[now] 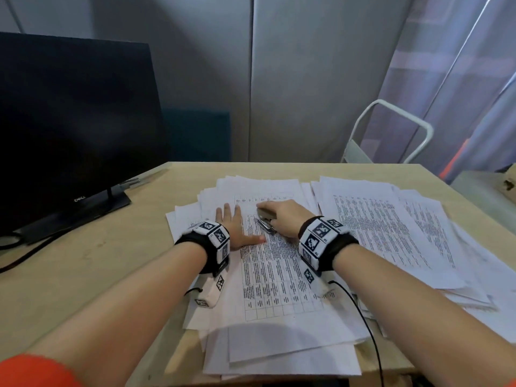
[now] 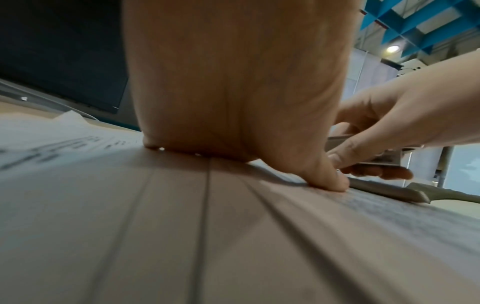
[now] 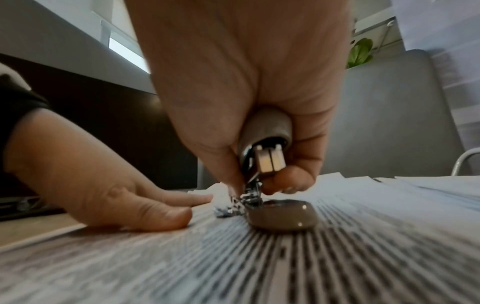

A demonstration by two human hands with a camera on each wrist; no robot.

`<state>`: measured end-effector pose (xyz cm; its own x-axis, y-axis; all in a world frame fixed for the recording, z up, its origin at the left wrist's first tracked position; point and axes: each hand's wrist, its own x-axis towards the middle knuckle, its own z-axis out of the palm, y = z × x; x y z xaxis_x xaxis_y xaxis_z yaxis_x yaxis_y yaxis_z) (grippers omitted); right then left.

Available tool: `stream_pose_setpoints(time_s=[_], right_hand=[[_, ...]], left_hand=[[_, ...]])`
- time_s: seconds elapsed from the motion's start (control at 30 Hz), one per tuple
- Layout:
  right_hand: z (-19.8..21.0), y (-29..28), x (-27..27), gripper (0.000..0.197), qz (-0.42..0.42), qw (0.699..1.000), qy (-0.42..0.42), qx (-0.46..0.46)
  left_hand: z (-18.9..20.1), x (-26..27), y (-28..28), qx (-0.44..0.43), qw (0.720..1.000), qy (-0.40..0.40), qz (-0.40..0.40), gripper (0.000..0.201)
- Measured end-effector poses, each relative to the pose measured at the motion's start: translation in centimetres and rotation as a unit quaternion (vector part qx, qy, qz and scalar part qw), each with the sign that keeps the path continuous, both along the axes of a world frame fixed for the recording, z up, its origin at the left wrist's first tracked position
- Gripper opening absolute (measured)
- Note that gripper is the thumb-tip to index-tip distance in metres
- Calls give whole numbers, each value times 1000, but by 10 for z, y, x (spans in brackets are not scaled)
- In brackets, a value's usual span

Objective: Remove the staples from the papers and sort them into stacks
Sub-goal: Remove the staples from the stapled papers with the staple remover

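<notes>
The step in hand looks to be pulling a staple out of the top printed sheet of the papers (image 1: 268, 263) piled in the middle of the table (image 1: 83, 269), toward its near edge. The left hand (image 1: 233, 226) lies flat, fingers straight and spread, pressing that sheet down just left of the tool. The right hand (image 1: 283, 216) is wrapped around a grey stapler (image 1: 265, 219), which stands hinged apart with its base flat on the paper. A second stack (image 1: 391, 227) spreads toward the right edge, apparently sheets already sorted or waiting.

The next move likely calls for levering the metal tip under the staple while the left palm keeps the page from lifting; a slip could tear the corner.

The right wrist view alone shows the chrome tip (image 3: 246, 197) meeting the paper beside the rounded base (image 3: 281, 218). Whether a staple is caught there cannot be told. The head view alone shows both stacks and the dark monitor (image 1: 75, 129) at the left edge.
</notes>
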<state>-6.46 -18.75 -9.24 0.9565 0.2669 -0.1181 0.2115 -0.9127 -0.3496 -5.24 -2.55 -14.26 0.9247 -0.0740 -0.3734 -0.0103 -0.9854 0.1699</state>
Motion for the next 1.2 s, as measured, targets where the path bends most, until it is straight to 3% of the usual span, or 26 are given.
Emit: stream_pose_setpoints(time_s=[0.27, 0.4, 0.47, 0.57, 0.63, 0.7, 0.77, 0.83, 0.9, 0.97, 1.03, 1.07, 1.2], right_hand=[[-17, 16, 5, 51, 14, 1000, -20, -17], [-18, 19, 6, 46, 59, 989, -44, -128], [-10, 16, 6, 46, 67, 988, -31, -134], [-4, 8, 19, 43, 58, 997, 34, -34], [-10, 0, 28, 40, 9, 991, 76, 106], [-16, -8, 32, 40, -77, 944, 134, 292], [-20, -15, 34, 42, -112, 914, 150, 361], [-20, -13, 29, 42, -79, 930, 157, 323], [-15, -6, 19, 42, -30, 957, 139, 254], [-12, 2, 7, 42, 23, 972, 98, 214], [-9, 11, 0, 41, 99, 988, 26, 115], [-8, 16, -2, 41, 131, 990, 0, 50], [9, 38, -10, 42, 218, 959, -87, -158]], left_hand=[[-2, -3, -6, 14, 1000, 9, -19, 113], [0, -4, -6, 20, 999, 18, -24, 111], [1, -4, -5, 18, 999, 23, -24, 112], [-1, -2, -5, 13, 999, 25, -20, 114], [-1, -2, -4, 10, 1000, 24, -16, 115], [0, -3, -5, 4, 1000, 22, -10, 115], [1, -4, -4, 2, 1000, 28, -10, 116], [4, -4, 0, -21, 999, 26, -5, 113], [11, -4, 5, -147, 988, -29, 20, 93], [20, -8, 12, -377, 920, -77, 70, 66], [26, -17, 18, -537, 837, -38, 97, 49], [27, -21, 22, -569, 816, -14, 99, 40], [24, -28, 43, -547, 823, -22, 152, 23]])
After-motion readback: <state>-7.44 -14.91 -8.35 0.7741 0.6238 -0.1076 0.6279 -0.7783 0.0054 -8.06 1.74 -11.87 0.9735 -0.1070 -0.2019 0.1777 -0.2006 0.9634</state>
